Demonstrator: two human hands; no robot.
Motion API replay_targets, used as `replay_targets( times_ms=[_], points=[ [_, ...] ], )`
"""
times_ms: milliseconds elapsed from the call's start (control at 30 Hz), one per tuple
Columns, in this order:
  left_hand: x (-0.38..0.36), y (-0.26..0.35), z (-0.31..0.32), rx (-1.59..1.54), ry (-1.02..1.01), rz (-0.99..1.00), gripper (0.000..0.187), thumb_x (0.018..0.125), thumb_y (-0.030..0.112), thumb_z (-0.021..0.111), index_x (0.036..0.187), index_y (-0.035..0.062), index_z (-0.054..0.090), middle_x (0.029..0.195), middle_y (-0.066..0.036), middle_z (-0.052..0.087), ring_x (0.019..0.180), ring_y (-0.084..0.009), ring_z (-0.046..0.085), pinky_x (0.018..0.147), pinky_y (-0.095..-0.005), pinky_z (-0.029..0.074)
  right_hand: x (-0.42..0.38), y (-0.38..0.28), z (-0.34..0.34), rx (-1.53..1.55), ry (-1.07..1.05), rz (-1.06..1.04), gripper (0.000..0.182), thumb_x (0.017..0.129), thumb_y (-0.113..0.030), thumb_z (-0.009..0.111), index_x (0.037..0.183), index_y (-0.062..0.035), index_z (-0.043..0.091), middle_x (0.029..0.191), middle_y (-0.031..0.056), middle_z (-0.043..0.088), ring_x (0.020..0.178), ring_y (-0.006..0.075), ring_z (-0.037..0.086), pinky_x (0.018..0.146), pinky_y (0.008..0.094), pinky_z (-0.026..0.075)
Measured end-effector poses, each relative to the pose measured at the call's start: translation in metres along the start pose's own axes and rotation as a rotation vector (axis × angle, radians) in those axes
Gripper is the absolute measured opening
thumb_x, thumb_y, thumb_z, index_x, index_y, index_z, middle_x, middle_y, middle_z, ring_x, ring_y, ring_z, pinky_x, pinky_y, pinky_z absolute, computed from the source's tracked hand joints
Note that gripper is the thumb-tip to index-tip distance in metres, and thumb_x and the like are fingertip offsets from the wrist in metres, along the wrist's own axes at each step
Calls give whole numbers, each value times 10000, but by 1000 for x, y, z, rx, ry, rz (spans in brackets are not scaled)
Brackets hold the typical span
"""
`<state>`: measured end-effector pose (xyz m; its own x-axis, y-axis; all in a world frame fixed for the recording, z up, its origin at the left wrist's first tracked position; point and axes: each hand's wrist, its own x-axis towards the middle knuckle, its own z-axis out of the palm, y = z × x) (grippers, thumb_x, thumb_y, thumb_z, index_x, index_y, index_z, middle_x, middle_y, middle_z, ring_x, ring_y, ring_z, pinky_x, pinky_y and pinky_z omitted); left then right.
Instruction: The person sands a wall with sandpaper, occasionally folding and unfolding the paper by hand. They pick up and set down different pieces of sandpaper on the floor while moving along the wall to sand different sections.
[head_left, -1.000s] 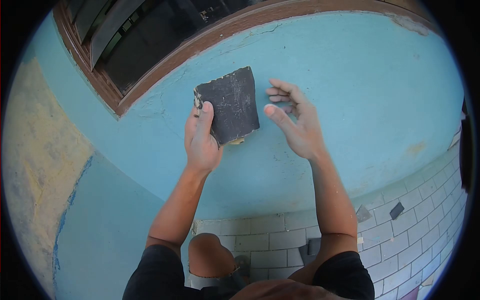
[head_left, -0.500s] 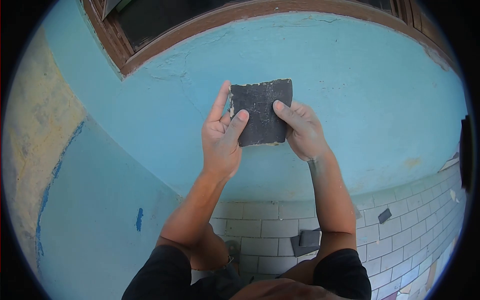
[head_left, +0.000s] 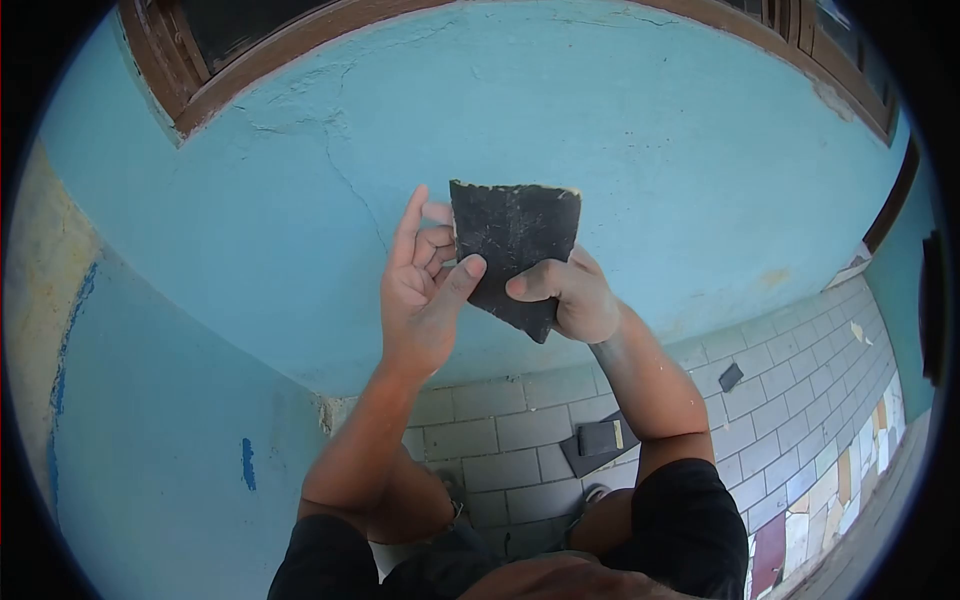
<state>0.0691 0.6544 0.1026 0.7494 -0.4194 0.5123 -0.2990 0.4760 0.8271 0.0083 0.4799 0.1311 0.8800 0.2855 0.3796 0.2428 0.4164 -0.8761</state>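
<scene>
A dark sheet of sandpaper-like material [head_left: 515, 225] with pale, ragged edges is held up in front of the blue wall. My left hand [head_left: 425, 290] grips its left side, thumb on the near face and the other fingers behind or beside the edge. On the lower right, my right hand [head_left: 575, 295] holds it with the thumb pressed across the front; the other fingers are hidden behind. The bottom of the sheet narrows to a point near my right hand.
Dark pieces [head_left: 600, 438] lie stacked on the tiled floor [head_left: 480, 475], and a smaller dark piece [head_left: 731, 377] lies farther right. A wooden window frame [head_left: 300, 45] borders the cracked blue wall [head_left: 500, 110]. Broken coloured tiles [head_left: 800, 530] show at lower right.
The sheet has changed from nearly square to narrowing at the bottom, as if bent or turned. My right thumb has moved down and left across it. The view has shifted, showing more floor.
</scene>
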Motion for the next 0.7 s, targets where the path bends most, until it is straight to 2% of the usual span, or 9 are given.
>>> replay_targets(
  times_ms=[100,167,233,333,400,433,567,633,700],
  points=[
    [-19,4,-9,175,11,74,864,940,57,722,1613,-6,183,1287,-121,599,1174,-197,585,964,-329,492,-3,-13,-11,173,-8,-248,645,791,-61,527,1418,60,438,1172,118,615,1237,267,577,1001,372,513],
    [-30,1,-32,386,15,89,896,917,163,785,1604,-4,235,1300,-106,604,1192,-202,576,971,-309,479,-1,-26,-20,158,230,-585,651,796,-115,578,1396,88,430,1200,227,614,1289,344,580,931,398,577],
    [-28,6,-48,384,104,64,846,931,153,768,1593,-8,266,1295,-104,610,1191,-199,576,977,-311,473,-4,-39,-59,-221,606,-853,646,866,-210,663,1401,60,423,1206,221,584,1169,354,619,882,396,574],
    [-27,18,-68,390,267,93,747,956,126,732,1567,-12,326,1281,-101,622,1191,-194,575,999,-316,458,-14,-52,-109,-816,1087,-754,612,926,-279,718,1356,47,429,1289,204,476,1221,369,531,1009,453,487],
    [-26,22,-75,388,320,153,698,968,111,714,1553,-13,355,1271,-100,629,1192,-192,575,1015,-319,448,-7,-50,-138,-1502,1453,-903,765,894,-426,793,1370,38,415,1310,215,414,1276,349,433,1061,459,415],
    [-27,23,-77,448,371,203,671,972,90,700,1545,-13,367,1251,-100,639,1200,-193,574,1039,-325,435,-4,-44,-150,-1343,1443,-833,810,912,-468,758,1425,40,389,1460,265,304,1402,402,302,1134,493,326],
    [-26,6,-73,640,360,389,630,969,74,687,1519,-22,397,1213,-108,659,1224,-213,566,1103,-381,394,46,21,-152,-1556,1569,-574,898,988,-560,551,1591,22,227,1663,302,102,1517,459,140,1190,598,127],
    [-22,-9,-61,697,299,432,632,963,82,691,1513,-28,399,1215,-119,663,1233,-227,559,1122,-407,370,83,64,-106,-1666,1267,-811,853,944,-492,601,1624,-99,269,1678,263,163,1550,442,119,1212,600,53],
    [-20,-22,-52,761,220,476,635,958,90,695,1507,-35,400,1218,-130,667,1241,-241,553,1141,-432,346,92,101,-60,-1897,887,-713,831,899,-494,636,1605,-157,358,1677,209,232,1552,440,141,1221,608,14]
  ],
)
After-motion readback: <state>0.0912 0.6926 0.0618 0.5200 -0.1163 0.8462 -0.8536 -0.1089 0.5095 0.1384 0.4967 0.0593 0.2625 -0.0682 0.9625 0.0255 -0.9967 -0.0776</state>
